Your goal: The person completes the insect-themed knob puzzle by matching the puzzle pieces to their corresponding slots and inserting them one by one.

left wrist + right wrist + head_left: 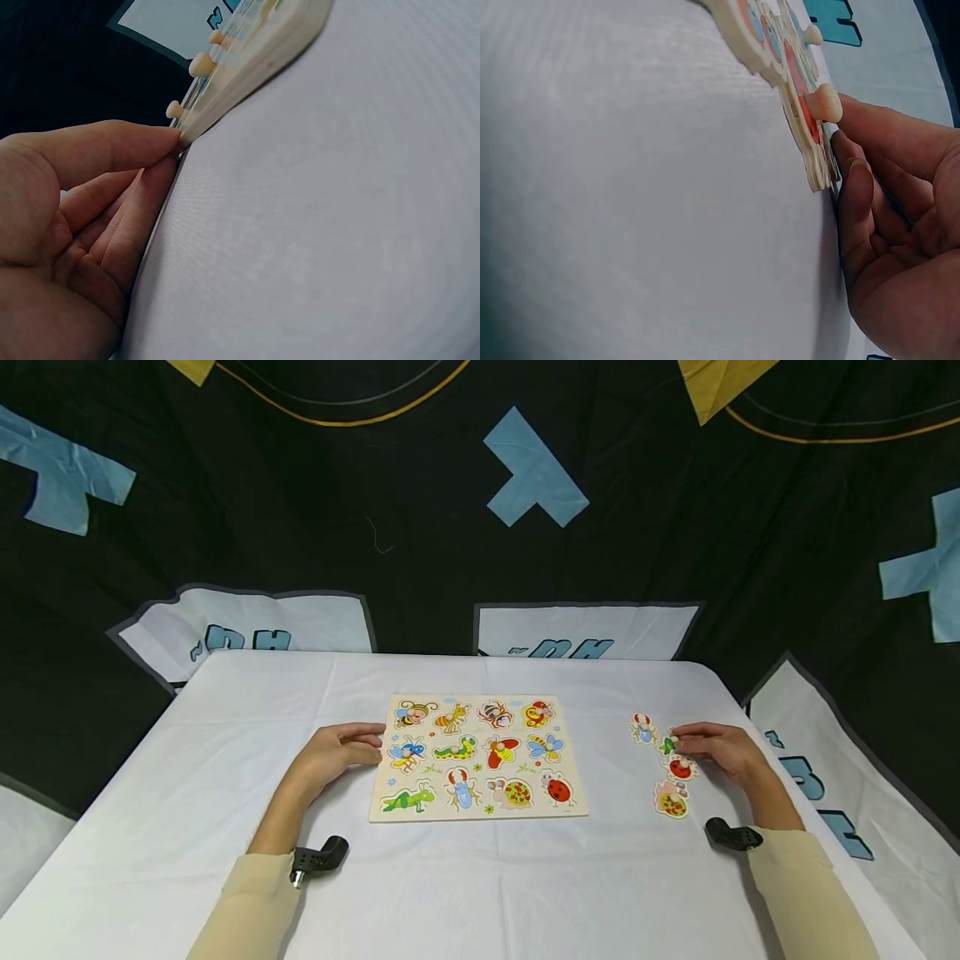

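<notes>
My left hand (341,756) is at the left edge of a wooden knob puzzle board (480,816) with insect pictures. In the left wrist view its thumb and finger pinch the board's edge. Over on the right, my right hand (720,747) holds a green grasshopper piece (666,747) by its knob; the fingers partly cover it, and the ladybug piece's knob hides the contact in the right wrist view. Close by lie a blue stag beetle piece (642,728), a red ladybug piece (680,767) and a snail piece (671,799).
All this lies on a white cloth-covered table (450,893). Small wooden knobs (202,64) rise from the board. Black wrist devices sit on the left cuff (318,857) and the right cuff (733,836). A dark curtain (420,527) hangs behind the table.
</notes>
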{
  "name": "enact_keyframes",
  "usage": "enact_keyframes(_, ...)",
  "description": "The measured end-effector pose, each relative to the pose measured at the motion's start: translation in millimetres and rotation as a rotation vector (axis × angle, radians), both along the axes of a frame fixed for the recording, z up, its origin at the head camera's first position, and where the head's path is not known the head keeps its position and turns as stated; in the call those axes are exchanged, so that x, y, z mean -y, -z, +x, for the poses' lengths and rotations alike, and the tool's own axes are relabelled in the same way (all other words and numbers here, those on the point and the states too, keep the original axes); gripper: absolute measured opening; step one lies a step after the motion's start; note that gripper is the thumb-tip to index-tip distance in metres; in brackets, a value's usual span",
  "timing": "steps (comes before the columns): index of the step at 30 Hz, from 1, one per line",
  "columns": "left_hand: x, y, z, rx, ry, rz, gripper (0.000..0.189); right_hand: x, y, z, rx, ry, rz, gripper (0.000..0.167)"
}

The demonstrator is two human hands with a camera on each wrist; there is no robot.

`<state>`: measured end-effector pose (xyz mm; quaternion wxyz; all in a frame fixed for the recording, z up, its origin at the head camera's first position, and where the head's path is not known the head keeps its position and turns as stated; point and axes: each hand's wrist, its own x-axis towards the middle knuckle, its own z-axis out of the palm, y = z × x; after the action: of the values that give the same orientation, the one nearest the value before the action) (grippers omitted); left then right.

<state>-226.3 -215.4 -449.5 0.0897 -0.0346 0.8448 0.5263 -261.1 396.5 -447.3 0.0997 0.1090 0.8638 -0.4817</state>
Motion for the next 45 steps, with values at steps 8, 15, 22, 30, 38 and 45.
enact_keyframes(8,0.3,0.3,-0.5,0.002,-0.005,0.006,0.056,0.8,-0.1,0.9,-0.010,-0.009,0.034,0.050)
enact_keyframes(15,0.3,0.4,0.0,0.000,0.000,0.008,0.056,2.2,-0.7,1.3,0.002,-0.011,0.069,0.052)
enact_keyframes(22,0.1,0.6,0.3,0.002,0.010,0.011,0.056,1.7,-2.1,1.1,0.023,-0.020,0.073,0.051)
enact_keyframes(30,0.5,0.4,1.1,-0.005,0.009,0.013,0.056,1.5,-1.1,0.5,0.027,-0.005,0.065,0.052)
enact_keyframes(38,0.0,-0.3,1.0,0.003,0.001,0.013,0.057,0.8,-0.7,0.7,0.030,0.008,0.060,0.053)
enact_keyframes(45,-0.2,-0.2,0.9,0.002,0.002,0.017,0.057,-0.1,-4.1,1.3,0.021,0.015,0.059,0.050)
